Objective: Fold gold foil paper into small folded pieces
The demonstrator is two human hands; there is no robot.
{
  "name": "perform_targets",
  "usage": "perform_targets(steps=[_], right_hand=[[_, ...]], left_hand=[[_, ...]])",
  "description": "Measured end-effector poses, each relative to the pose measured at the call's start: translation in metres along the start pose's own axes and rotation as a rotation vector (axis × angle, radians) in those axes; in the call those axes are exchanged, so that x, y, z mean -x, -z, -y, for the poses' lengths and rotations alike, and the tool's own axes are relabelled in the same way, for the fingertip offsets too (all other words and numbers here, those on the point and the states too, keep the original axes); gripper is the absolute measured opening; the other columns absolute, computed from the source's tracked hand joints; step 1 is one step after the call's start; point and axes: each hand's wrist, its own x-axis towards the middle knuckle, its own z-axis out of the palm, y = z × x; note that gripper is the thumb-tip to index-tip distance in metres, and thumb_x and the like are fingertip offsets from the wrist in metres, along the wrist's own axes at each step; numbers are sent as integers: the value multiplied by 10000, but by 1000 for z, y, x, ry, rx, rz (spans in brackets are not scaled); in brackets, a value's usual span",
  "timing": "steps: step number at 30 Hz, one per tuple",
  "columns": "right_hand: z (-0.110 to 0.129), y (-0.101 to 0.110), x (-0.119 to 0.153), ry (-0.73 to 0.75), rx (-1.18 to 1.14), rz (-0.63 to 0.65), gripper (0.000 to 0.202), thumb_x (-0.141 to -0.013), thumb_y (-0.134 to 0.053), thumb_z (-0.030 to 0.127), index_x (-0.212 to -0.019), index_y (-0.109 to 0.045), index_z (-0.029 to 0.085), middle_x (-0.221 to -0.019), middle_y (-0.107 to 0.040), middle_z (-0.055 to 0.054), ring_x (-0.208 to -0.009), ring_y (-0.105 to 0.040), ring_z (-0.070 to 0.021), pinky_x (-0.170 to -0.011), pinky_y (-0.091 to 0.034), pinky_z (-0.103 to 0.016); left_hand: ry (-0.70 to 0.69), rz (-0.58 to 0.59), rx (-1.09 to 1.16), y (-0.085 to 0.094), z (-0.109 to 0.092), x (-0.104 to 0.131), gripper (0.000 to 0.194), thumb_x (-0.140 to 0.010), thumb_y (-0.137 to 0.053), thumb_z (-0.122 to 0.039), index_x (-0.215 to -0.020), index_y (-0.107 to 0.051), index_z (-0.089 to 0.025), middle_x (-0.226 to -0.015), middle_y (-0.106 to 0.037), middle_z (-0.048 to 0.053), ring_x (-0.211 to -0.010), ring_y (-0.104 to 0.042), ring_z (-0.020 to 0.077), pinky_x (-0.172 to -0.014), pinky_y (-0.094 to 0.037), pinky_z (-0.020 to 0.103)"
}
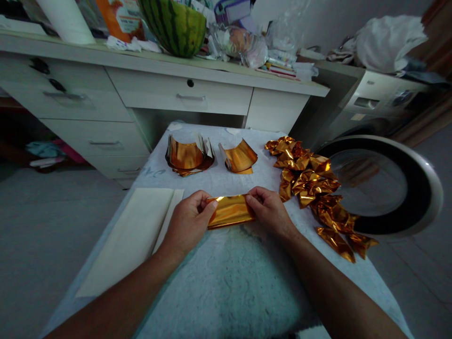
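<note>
Gold foil [231, 212], I see remotely, lies long axis L-R betw. L hand [189, 216] & R hand [271, 212] pinching its ends.

Ahead of you, a striped watermelon [173, 28] sits on the white desk [219, 74], an orange packet [120, 19] beside it; to your right, a washing machine [383, 92], its round door [416, 188] swung wide!

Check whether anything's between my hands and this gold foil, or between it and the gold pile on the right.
Nothing visible blocks either grip: your left hand and right hand both hold the gold foil, at its ends. Between it and the gold pile, I see only the right hand.
</note>
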Motion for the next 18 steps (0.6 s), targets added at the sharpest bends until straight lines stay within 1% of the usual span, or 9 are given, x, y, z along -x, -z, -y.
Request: perform_targets(steps=[7,14,18], right_hand=[[0,1,0,23,42,13,190,-834,-557,349,-728,-606,198,-583,-531,20,-541,-467,-127,-498,-335,-243],[0,1,-1,25,-6,10,165,-819,-584,331,-713,-602,206,-574,-520,25,-533,-453,-126,-491,-324,-244],[0,1,0,38,18,-2,168,-826,-563,321,-714,-605,203,-595,-528,19,-560,-467,-131,-512,-338,-247]], left_hand=[[-6,2,-25,1,-1,0,192,-820,-592,-347,-691,-575,-205,-594,-537,-38,-548,-489,130,-521,-335,241],[6,22,-9,1,0,0,207,-825,-590,-370,-701,-575,-205,-608,-565,-28,-563,-524,141,-529,-355,244],[4,12,-21,1,1,1,202,-829,-582,-368,-708,-579,-205,-617,-558,-30,-572,-520,140,-537,-362,245]])
